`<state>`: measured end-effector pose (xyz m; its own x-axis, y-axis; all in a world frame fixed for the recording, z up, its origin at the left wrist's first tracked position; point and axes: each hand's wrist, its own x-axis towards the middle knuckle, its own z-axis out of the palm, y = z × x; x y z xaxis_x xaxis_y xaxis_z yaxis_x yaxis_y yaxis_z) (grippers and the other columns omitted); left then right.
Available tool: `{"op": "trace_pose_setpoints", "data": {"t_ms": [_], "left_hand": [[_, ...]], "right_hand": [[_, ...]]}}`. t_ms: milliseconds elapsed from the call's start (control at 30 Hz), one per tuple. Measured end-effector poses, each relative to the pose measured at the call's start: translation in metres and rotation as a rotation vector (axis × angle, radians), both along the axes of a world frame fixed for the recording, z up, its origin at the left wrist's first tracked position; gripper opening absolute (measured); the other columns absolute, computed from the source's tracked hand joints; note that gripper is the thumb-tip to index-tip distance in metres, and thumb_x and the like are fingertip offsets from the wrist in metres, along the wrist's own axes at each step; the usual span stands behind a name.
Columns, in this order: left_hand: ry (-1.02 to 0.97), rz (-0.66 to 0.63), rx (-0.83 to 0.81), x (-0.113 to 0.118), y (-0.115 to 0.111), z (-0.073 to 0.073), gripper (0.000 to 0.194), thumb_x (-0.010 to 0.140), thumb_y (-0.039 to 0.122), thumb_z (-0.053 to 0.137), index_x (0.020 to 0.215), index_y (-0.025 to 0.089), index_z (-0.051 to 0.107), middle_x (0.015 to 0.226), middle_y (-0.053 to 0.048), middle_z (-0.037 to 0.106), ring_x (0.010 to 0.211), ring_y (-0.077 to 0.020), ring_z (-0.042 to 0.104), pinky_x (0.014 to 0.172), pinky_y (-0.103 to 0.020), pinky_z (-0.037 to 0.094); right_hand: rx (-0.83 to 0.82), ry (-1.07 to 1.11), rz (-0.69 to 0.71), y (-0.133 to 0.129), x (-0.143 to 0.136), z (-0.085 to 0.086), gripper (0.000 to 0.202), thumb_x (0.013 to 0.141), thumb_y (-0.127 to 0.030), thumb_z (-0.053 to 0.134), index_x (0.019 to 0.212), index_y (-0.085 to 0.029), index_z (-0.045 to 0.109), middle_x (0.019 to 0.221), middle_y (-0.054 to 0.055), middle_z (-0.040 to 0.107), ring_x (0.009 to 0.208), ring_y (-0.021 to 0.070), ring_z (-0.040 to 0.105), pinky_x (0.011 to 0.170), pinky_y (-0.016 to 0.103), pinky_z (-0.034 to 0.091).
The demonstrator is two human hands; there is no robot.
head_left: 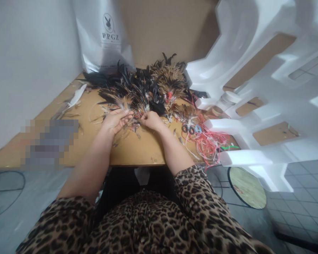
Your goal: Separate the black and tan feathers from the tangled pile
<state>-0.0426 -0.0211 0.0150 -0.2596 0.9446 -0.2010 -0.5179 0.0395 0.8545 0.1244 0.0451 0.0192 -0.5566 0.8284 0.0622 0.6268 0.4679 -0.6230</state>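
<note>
My left hand is closed around the base of a small bunch of brown feathers, whose tips point up and away from me. Just to its right, my right hand is pinched. Thin reddish strands run between the two hands; whether my right fingers grip them is too small to tell. Directly beyond both hands lies a heap of black feathers. A pile of brown feathers with a red tie on it adjoins the heap on the right.
Pink string lies tangled at the table's right, beside black scissors handles. White foam pieces stand along the right edge. A white feather lies at left. Behind the feathers stands a PPGZ bag. A round stool is below right.
</note>
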Motion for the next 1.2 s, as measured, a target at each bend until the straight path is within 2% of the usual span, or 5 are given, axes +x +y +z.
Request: {"op": "trace_pose_setpoints", "data": {"t_ms": [200, 333, 667, 867, 1200], "left_hand": [[-0.008, -0.004, 0.003, 0.000, 0.000, 0.000, 0.002, 0.073, 0.006, 0.063, 0.074, 0.009, 0.064, 0.075, -0.009, 0.070, 0.056, -0.0080, 0.064, 0.045, -0.011, 0.046], [-0.019, -0.042, 0.008, -0.001, 0.001, -0.002, 0.003, 0.073, 0.005, 0.063, 0.074, 0.007, 0.065, 0.075, -0.009, 0.070, 0.057, -0.0083, 0.064, 0.044, -0.011, 0.046], [-0.116, -0.191, -0.036, -0.002, 0.000, -0.005, 0.006, 0.074, 0.002, 0.061, 0.074, 0.008, 0.064, 0.083, -0.012, 0.071, 0.058, -0.0094, 0.065, 0.044, -0.011, 0.048], [-0.192, -0.308, -0.050, 0.003, -0.005, -0.001, 0.013, 0.079, 0.001, 0.053, 0.084, 0.008, 0.064, 0.080, -0.010, 0.071, 0.057, -0.0088, 0.065, 0.046, -0.012, 0.050], [-0.233, -0.284, -0.089, 0.004, -0.003, 0.000, 0.015, 0.079, -0.002, 0.052, 0.079, 0.005, 0.065, 0.067, -0.007, 0.067, 0.049, -0.0054, 0.061, 0.041, -0.008, 0.045]], "right_hand": [[-0.375, 0.477, 0.011, 0.008, 0.003, 0.000, 0.018, 0.064, -0.032, 0.064, 0.064, -0.016, 0.056, 0.051, -0.003, 0.054, 0.041, 0.0056, 0.041, 0.042, 0.019, 0.031], [-0.522, 0.647, 0.011, 0.009, 0.003, 0.001, 0.028, 0.062, -0.040, 0.070, 0.065, -0.017, 0.054, 0.045, -0.006, 0.049, 0.037, 0.0044, 0.035, 0.037, 0.018, 0.025], [-0.607, 0.916, -0.016, 0.011, -0.002, 0.000, 0.039, 0.056, -0.044, 0.076, 0.069, -0.018, 0.050, 0.053, -0.008, 0.047, 0.045, 0.0036, 0.039, 0.041, 0.016, 0.025], [-0.645, 0.987, 0.110, 0.001, -0.013, -0.007, 0.034, 0.061, -0.040, 0.074, 0.067, -0.017, 0.050, 0.053, -0.007, 0.048, 0.046, 0.0032, 0.040, 0.044, 0.016, 0.029], [-0.649, 0.965, 0.124, 0.001, -0.019, -0.016, 0.030, 0.062, -0.037, 0.075, 0.074, -0.019, 0.055, 0.059, -0.007, 0.052, 0.052, 0.0049, 0.047, 0.052, 0.017, 0.039]]}}
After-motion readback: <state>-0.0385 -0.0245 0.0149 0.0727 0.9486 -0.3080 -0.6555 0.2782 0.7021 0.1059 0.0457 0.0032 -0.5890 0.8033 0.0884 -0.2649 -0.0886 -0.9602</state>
